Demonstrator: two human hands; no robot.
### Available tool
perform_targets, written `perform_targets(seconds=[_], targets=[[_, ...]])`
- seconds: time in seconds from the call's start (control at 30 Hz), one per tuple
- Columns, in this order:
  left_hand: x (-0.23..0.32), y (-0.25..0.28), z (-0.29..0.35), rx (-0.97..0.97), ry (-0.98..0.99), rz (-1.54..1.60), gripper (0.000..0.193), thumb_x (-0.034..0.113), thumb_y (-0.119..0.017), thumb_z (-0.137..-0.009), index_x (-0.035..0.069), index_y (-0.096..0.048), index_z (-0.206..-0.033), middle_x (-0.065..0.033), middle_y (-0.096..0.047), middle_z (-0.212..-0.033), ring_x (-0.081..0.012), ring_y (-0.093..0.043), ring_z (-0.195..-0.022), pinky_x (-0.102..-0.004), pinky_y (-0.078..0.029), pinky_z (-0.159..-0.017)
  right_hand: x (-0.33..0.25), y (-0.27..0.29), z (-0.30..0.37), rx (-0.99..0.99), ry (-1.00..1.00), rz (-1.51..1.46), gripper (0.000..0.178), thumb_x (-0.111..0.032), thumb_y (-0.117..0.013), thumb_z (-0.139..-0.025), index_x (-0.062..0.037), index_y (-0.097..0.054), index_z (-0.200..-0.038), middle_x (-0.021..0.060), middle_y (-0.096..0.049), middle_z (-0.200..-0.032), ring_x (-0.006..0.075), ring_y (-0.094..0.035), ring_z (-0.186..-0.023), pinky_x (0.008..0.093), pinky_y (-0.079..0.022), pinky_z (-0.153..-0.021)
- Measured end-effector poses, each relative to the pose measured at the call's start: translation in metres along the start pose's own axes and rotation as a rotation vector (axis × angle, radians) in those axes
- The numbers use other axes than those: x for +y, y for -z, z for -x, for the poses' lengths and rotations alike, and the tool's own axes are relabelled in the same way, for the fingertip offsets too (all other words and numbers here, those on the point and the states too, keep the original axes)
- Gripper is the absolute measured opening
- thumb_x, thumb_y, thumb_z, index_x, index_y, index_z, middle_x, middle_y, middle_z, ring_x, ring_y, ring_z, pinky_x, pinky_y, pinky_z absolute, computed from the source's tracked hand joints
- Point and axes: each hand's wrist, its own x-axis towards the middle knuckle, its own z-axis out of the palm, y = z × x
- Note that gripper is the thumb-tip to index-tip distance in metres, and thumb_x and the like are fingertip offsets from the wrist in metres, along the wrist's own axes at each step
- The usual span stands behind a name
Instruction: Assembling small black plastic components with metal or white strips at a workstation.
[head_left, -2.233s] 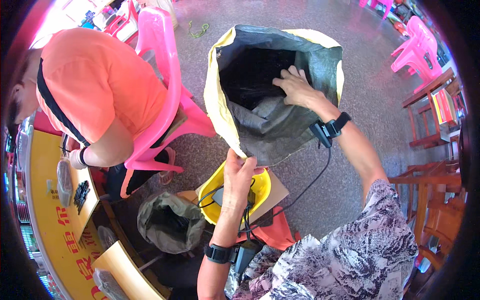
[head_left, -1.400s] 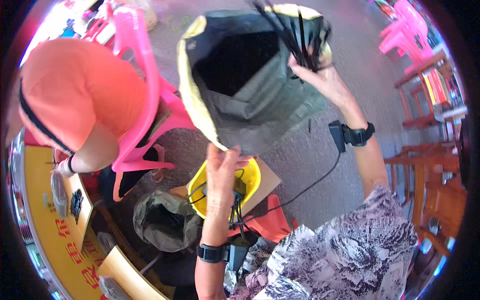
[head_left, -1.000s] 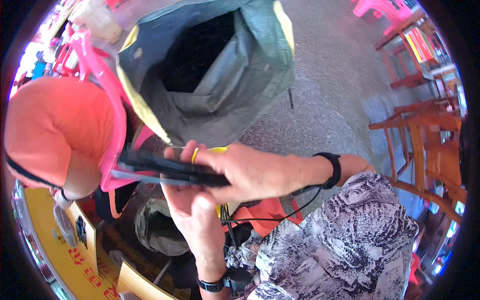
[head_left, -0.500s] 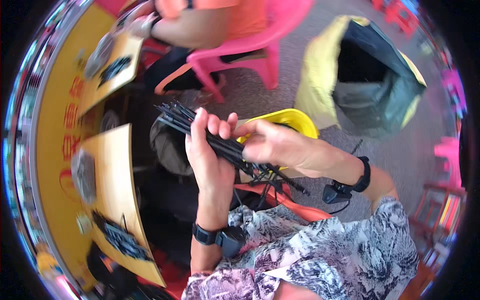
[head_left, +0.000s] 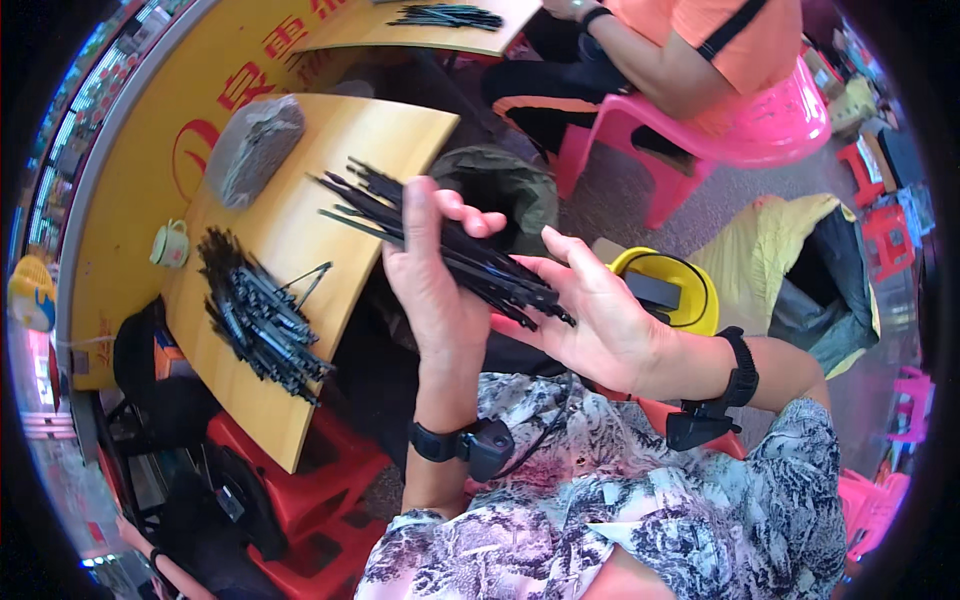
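Observation:
In my left hand (head_left: 437,285) is a bundle of thin black rods (head_left: 375,212), with the fingers closed round its middle. The loose far-left tips fan out over the edge of the wooden table. My right hand (head_left: 605,325) touches the lower right end of the bundle with its palm; its thumb is raised and its fingers are stretched out, partly hidden by the rods. A larger pile of similar black rods (head_left: 260,315) lies on the wooden table (head_left: 365,130) to my left.
A grey plastic-wrapped block (head_left: 255,150) and a small light-coloured cup (head_left: 170,244) are by the yellow wall. To the right stand a yellow basket (head_left: 700,310) and a gaping yellow sack (head_left: 765,240). A person in orange (head_left: 690,60) sits ahead on a pink chair (head_left: 745,150).
The view has turned left, bringing the table and rod pile closer to the middle. My right hand's fingers have opened out against the bundle's end. The left hand keeps its hold.

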Motion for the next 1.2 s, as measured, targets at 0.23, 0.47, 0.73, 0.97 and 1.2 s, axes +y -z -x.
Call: perform_targets(seconds=[0.23, 0.47, 0.73, 0.97, 1.2], targets=[[0.074, 0.041, 0.003, 0.097, -0.065, 0.089, 0.021, 0.011, -0.058, -0.087, 0.003, -0.048, -0.103, -0.0034, -0.052, -0.072, -0.0117, -0.054, -0.056, -0.0300, -0.053, -0.056, 0.031, -0.097, -0.012, -0.075, -0.094, 0.513, 0.043, -0.046, -0.040, -0.093, -0.0088, -0.047, -0.114, 0.0052, -0.050, -0.109, 0.0129, -0.048, -0.099, 0.0386, -0.040, -0.090], [0.170, 0.095, 0.023, 0.286, -0.276, -0.046, 0.029, 0.009, -0.058, -0.087, 0.001, -0.046, -0.112, -0.0044, -0.056, -0.075, -0.0134, -0.058, -0.065, -0.0256, -0.051, -0.063, 0.094, -0.163, -0.070, -0.583, 0.102, 1.424, 0.061, -0.023, -0.059, -0.084, 0.0053, -0.029, -0.129, 0.0137, -0.050, -0.112, 0.0165, -0.048, -0.106, 0.0279, -0.040, -0.090], [0.224, 0.150, 0.028, 0.359, -0.278, -0.336, 0.045, 0.024, -0.050, -0.093, 0.000, -0.040, -0.129, -0.0140, -0.050, -0.120, -0.0195, -0.047, -0.112, -0.0335, -0.035, -0.097, 0.110, -0.208, -0.114, -0.405, 0.104, 1.663, 0.029, -0.022, -0.045, -0.088, 0.0037, -0.038, -0.100, 0.0168, -0.051, -0.073, 0.0256, -0.055, -0.069, 0.0373, -0.044, -0.062], [0.233, 0.189, 0.038, 0.527, -0.351, -1.258, 0.057, 0.029, -0.062, -0.084, 0.005, -0.040, -0.131, -0.0177, -0.040, -0.131, -0.0289, -0.037, -0.124, -0.0394, -0.026, -0.104, 0.070, -0.168, -0.173, -0.092, 0.380, 1.923, 0.026, -0.022, -0.046, -0.089, 0.0008, -0.037, -0.099, 0.0186, -0.050, -0.073, 0.0314, -0.053, -0.069, 0.0403, -0.043, -0.063], [0.251, 0.192, 0.037, 0.434, -0.246, -1.415, 0.051, 0.033, -0.062, -0.084, 0.002, -0.050, -0.123, -0.0185, -0.043, -0.130, -0.0309, -0.040, -0.122, -0.0374, -0.030, -0.102, 0.072, -0.155, -0.169, -0.219, 0.518, 2.160, 0.031, -0.024, -0.050, -0.085, 0.0031, -0.041, -0.097, 0.0273, -0.051, -0.085, 0.0432, -0.052, -0.080, 0.0466, -0.044, -0.070]])
